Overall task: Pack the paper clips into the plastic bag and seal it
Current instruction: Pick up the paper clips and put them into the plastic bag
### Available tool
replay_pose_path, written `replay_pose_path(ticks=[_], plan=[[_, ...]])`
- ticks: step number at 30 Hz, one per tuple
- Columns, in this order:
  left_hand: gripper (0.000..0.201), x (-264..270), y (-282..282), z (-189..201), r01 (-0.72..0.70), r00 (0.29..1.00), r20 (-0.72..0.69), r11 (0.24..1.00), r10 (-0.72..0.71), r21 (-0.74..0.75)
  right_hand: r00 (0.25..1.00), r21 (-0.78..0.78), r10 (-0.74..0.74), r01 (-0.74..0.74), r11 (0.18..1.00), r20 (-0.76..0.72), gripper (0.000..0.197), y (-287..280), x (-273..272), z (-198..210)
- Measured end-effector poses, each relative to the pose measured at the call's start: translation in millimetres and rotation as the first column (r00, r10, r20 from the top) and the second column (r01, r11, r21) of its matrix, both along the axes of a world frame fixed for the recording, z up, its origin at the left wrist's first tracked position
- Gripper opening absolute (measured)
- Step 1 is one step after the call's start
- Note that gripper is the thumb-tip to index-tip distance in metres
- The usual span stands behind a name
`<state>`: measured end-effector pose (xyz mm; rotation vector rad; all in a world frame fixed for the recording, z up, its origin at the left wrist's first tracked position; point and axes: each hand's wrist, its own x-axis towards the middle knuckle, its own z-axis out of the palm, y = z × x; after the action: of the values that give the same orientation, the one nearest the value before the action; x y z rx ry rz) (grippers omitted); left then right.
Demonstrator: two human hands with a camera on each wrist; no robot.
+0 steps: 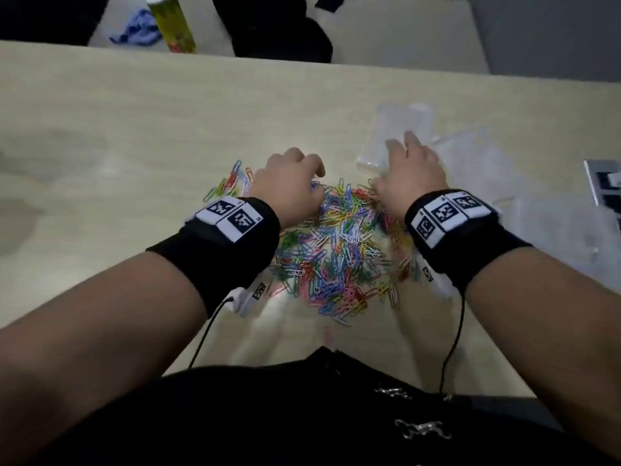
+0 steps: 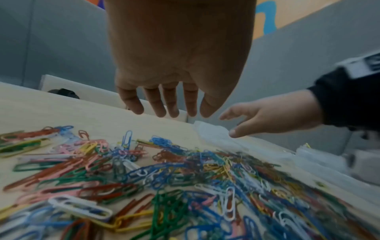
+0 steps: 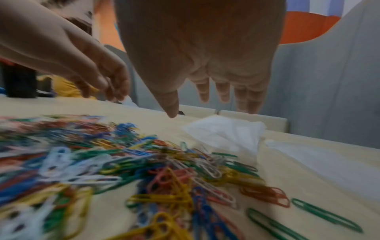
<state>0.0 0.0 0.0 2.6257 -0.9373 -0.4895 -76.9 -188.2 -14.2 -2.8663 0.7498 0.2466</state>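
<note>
A big heap of coloured paper clips (image 1: pixel 336 250) (image 2: pixel 185 178) (image 3: pixel 133 170) lies on the pale wooden table in front of me. My left hand (image 1: pixel 292 183) (image 2: pixel 164 105) hovers over the heap's far left edge, fingers relaxed and holding nothing. My right hand (image 1: pixel 410 166) (image 3: pixel 216 97) reaches past the heap's far right corner with fingers extended over a clear plastic bag (image 1: pixel 396 136) (image 3: pixel 226 134) (image 2: pixel 213 131) that lies flat on the table. Whether the fingertips touch the bag I cannot tell.
More clear plastic bags (image 1: pixel 537 210) lie to the right of the heap. A keyboard corner (image 1: pixel 605 183) shows at the right edge. A green-yellow tube (image 1: pixel 173 25) and blue cloth (image 1: pixel 137 28) stand beyond the table's far edge (image 1: pixel 235 58).
</note>
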Motion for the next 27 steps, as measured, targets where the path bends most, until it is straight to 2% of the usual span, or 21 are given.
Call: replay_pose_path(ticks=[2, 4, 7, 10, 13, 16, 19, 21, 24, 27], plan=[[0.031, 4, -3, -5, 0.037, 0.999, 0.007, 0.999, -0.037, 0.020, 0.992, 0.014, -0.044, 0.046, 0.999, -0.115, 0.056, -6, 8, -8], [0.031, 5, -7, -8, 0.059, 0.998, 0.013, 0.997, -0.059, 0.041, 0.981, -0.035, -0.045, 0.039, 0.999, -0.190, 0.039, -9, 10, -13], [0.030, 6, -13, -15, 0.076, 0.997, 0.000, 0.996, -0.076, 0.046, 0.987, -0.095, -0.005, -0.010, 0.995, -0.159, 0.024, -9, 9, -20], [0.029, 10, -19, -21, 0.048, 0.999, -0.014, 0.999, -0.048, 0.003, 0.993, -0.052, 0.016, -0.022, 0.998, -0.114, 0.015, -13, 9, -17], [0.037, 8, -24, -25, -0.010, 0.999, -0.034, 0.992, 0.006, -0.123, 0.999, 0.012, 0.034, -0.035, 0.999, 0.022, 0.017, -13, 1, -10], [0.053, 5, -28, -24, -0.024, 1.000, -0.025, 0.969, 0.019, -0.244, 0.975, 0.009, 0.147, -0.151, 0.988, 0.168, 0.019, -6, -10, -1], [0.042, 4, -30, -24, 0.022, 0.999, 0.042, 0.952, -0.010, -0.307, 0.918, -0.055, 0.263, -0.259, 0.964, 0.298, 0.019, 2, -20, 3], [0.031, 4, -30, -24, 0.039, 0.998, 0.061, 0.949, -0.021, -0.311, 0.888, -0.079, 0.272, -0.261, 0.962, 0.370, 0.020, 3, -24, 4], [0.029, 3, -26, -22, 0.074, 0.997, 0.056, 0.950, -0.059, -0.303, 0.861, -0.091, 0.259, -0.245, 0.965, 0.438, 0.020, 4, -27, 5], [0.024, 5, -24, -20, 0.129, 0.989, 0.109, 0.955, -0.103, -0.266, 0.838, -0.109, 0.272, -0.251, 0.962, 0.473, 0.020, 10, -26, 7]])
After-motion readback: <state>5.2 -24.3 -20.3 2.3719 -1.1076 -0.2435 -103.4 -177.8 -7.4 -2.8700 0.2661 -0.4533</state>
